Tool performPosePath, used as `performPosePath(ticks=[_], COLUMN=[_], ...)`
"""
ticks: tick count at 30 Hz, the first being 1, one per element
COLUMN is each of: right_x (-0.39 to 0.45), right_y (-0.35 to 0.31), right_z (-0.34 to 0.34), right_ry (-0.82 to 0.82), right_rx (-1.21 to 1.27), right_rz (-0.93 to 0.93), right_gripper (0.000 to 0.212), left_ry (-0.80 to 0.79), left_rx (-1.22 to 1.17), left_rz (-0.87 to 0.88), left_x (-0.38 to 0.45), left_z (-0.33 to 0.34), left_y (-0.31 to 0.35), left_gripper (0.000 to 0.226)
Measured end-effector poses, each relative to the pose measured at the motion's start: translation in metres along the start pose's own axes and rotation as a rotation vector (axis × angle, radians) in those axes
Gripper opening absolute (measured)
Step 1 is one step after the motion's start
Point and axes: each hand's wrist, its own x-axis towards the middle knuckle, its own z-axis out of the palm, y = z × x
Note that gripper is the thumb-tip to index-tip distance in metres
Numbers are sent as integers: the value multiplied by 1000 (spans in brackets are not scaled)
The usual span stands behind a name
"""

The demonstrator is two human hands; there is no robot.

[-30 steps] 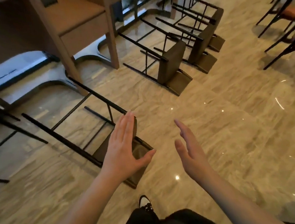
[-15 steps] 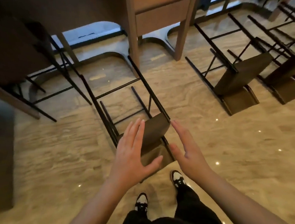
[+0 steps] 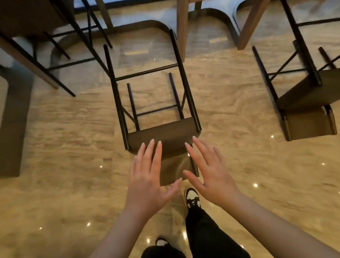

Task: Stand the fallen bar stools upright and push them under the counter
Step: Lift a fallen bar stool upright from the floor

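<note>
Step in hand looked like the reach for the near stool, on its back, legs toward the counter. Left hand and right hand hovered flat over the seat, gripping nothing. Next: grab the backrest, tip upright. Second stool lay right; a counter leg crowded the slot.

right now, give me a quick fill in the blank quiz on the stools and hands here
1. The nearest stool lies on its ____.
2. Both the left hand and the right hand have their fingers ____.
3. The shoe near that stool is black and ____.

Missing words: side; straight; white
</note>
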Motion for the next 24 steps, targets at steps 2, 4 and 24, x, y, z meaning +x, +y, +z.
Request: performPosePath(ticks=[2, 4, 24], right_x=[3, 8, 64], right_y=[16, 34, 312], right_z=[26, 60, 484], right_ry=[-37, -70, -406], right_rx=[-15, -22, -383], right_rz=[-15, -26, -203], right_gripper=[68, 68, 88], left_ry=[-26, -37, -406], left_rx=[0, 7, 245], left_rz=[-38, -60, -86], left_x=[1, 6, 39], left_z=[27, 63, 555], left_y=[-12, -29, -230], left_gripper=[96, 93, 85])
